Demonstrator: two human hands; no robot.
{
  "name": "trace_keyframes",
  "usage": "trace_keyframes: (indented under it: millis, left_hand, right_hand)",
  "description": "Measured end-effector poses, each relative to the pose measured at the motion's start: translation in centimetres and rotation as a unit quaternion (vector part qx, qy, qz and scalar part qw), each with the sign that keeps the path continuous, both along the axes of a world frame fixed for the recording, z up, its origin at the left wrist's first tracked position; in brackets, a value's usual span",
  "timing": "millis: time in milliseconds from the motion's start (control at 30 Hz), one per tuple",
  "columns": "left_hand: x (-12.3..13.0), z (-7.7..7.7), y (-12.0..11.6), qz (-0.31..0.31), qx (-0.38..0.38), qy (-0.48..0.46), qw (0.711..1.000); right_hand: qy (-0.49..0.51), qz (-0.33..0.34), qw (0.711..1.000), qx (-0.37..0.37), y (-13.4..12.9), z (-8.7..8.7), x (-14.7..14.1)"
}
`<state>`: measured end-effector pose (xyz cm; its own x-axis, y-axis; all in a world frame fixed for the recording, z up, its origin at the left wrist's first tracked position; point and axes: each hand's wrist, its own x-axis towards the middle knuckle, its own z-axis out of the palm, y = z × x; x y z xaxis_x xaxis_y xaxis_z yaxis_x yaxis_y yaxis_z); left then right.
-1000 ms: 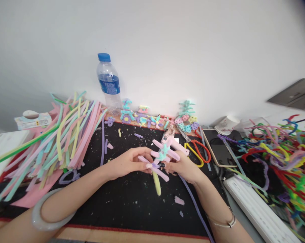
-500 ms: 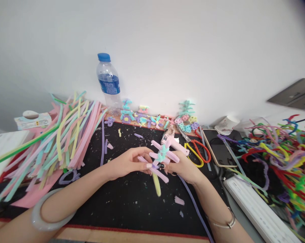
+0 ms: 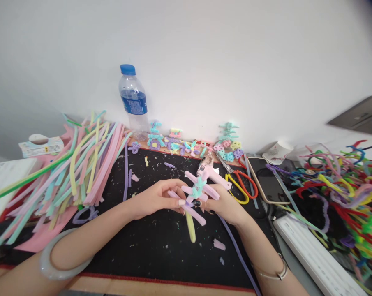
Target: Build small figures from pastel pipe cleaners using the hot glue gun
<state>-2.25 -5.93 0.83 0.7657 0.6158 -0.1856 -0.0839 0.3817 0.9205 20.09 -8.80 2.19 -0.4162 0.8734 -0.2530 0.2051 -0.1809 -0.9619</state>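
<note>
Wears a broad, smooth, rounded bangle [image 3: 45, 259], milky grey-white, on left forearm [image 3: 108, 224]. Wears a slim, silver-toned bracelet [image 3: 283, 273] on right forearm [image 3: 256, 242], with raised detail too small to make out. Shows glossy, near-black polish on a right-hand nail [image 3: 197, 203].

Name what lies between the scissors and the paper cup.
The head view shows a phone and a narrow grey strip between the scissors and cup.

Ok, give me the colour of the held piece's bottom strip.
The bottom strip is pale yellow, clearest in the head view.
</note>
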Motion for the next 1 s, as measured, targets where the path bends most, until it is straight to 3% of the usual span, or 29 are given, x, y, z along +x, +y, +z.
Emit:
trace_keyframes:
  millis: [267, 733, 1000]
  left_hand:
    - [0.04, 0.18, -0.12, -0.01, -0.023, -0.018, 1.0]
    - [-0.1, 0.33, -0.14, -0.067, -0.035, -0.014, 0.997]
    - [-0.18, 0.43, -0.22, -0.108, -0.049, -0.013, 0.993]
  right_hand:
    - [0.001, 0.02, 0.999, 0.026, -0.03, 0.91, -0.52]
    - [-0.039, 0.068, 0.993, 0.091, -0.25, 0.72, -0.71]
    - [-0.011, 0.067, 0.996, 0.053, -0.42, 0.69, -0.96]
